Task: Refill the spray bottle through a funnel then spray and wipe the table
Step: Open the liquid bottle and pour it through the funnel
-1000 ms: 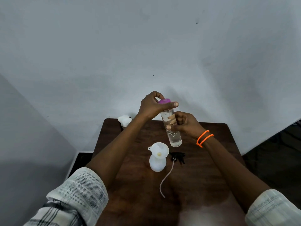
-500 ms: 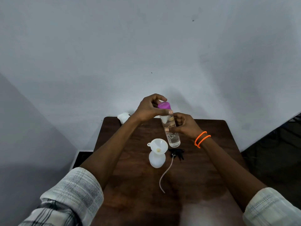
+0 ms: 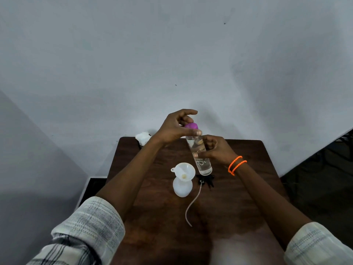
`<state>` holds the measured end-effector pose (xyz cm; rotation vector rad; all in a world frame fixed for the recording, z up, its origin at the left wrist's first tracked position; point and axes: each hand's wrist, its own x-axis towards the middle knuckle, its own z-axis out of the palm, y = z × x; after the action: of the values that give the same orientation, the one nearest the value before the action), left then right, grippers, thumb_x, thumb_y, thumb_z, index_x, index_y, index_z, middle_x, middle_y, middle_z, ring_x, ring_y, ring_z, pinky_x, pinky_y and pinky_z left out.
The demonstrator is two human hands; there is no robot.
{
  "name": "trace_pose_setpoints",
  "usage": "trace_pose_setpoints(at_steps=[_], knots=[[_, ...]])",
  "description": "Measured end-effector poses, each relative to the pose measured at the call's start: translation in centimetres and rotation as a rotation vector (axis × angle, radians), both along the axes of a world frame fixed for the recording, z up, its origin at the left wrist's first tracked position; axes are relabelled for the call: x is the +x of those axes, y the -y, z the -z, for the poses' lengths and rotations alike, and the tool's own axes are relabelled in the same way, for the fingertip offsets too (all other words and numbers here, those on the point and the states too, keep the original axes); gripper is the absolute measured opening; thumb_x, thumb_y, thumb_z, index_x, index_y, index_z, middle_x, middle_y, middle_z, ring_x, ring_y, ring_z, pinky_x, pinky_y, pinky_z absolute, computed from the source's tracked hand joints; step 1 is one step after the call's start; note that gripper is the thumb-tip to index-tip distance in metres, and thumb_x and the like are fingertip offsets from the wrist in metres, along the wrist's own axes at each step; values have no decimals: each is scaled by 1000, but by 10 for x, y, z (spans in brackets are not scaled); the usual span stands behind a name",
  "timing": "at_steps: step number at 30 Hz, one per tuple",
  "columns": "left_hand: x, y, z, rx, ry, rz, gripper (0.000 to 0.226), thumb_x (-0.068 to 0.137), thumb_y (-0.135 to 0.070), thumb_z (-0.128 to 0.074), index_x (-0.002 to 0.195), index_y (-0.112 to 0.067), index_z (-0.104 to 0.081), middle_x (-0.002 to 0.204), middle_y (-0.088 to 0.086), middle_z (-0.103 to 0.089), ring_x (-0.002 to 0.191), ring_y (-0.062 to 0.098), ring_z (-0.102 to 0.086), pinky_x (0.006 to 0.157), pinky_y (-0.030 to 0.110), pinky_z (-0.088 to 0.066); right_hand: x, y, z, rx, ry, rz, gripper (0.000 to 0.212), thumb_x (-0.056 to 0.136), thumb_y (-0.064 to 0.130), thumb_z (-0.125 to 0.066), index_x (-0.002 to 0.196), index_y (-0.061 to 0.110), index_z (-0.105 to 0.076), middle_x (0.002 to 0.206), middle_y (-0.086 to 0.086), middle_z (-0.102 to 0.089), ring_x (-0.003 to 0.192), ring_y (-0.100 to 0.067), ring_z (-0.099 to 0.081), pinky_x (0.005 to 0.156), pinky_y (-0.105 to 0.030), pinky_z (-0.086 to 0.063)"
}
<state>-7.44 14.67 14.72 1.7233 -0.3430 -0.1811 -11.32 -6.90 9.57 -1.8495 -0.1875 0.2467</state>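
Note:
A clear water bottle with a purple cap stands tilted above the dark wooden table. My right hand grips its middle. My left hand is around the purple cap, thumb and fingers on it. Just in front stands the small white spray bottle with a white funnel set in its neck. Its black spray head with a long pale dip tube lies on the table to the right of it.
A crumpled white cloth sits at the table's far left corner, against the pale wall. The table's near edge shows a bright glare patch. Dark floor lies to the right of the table.
My left hand has turned on the purple cap, fingers lifting and regripping. The bottle stays held in my right hand at about the same place.

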Motion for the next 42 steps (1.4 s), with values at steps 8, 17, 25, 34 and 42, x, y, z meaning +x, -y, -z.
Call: trace_pose_setpoints(at_steps=[8, 17, 25, 34, 42], knots=[[2, 3, 4, -209, -115, 106, 69, 77, 10, -81, 139, -10, -59, 132, 12, -68, 127, 24, -63, 104, 44, -54, 4, 4, -1, 26, 2, 18, 54, 66, 11, -93, 115, 11, -71, 105, -10, -78, 100, -28, -75, 94, -55, -57], [8, 11, -1, -30, -42, 41, 84, 68, -23, -95, 142, -31, -57, 124, -2, -63, 113, 10, -64, 92, 30, -57, 10, 4, -1, 18, 11, 31, 53, 64, 6, -94, 112, 8, -72, 103, -10, -78, 100, -27, -75, 94, -53, -58], [10, 8, 0, -228, -134, 93, 71, 70, 15, -83, 135, -9, -65, 124, 15, -72, 118, 26, -68, 101, 45, -55, 12, 11, -1, 10, 13, 52, 54, 62, 10, -95, 111, 10, -72, 103, -9, -78, 99, -28, -75, 93, -54, -58], [8, 27, 1, -81, 26, -160, 45, 59, -30, -100, 96, -19, -77, 84, -2, -71, 76, 10, -65, 73, 26, -56, 12, 8, -2, -26, 41, 88, 61, 59, 21, -97, 115, 15, -72, 106, -4, -78, 100, -22, -75, 93, -50, -59], [11, 20, 5, -186, -146, 53, 47, 82, -18, -79, 126, -17, -66, 123, 12, -69, 113, 17, -67, 100, 35, -54, 7, 9, 4, 3, 32, 119, 58, 61, 9, -96, 114, 10, -71, 104, -6, -79, 98, -24, -76, 92, -51, -59]])
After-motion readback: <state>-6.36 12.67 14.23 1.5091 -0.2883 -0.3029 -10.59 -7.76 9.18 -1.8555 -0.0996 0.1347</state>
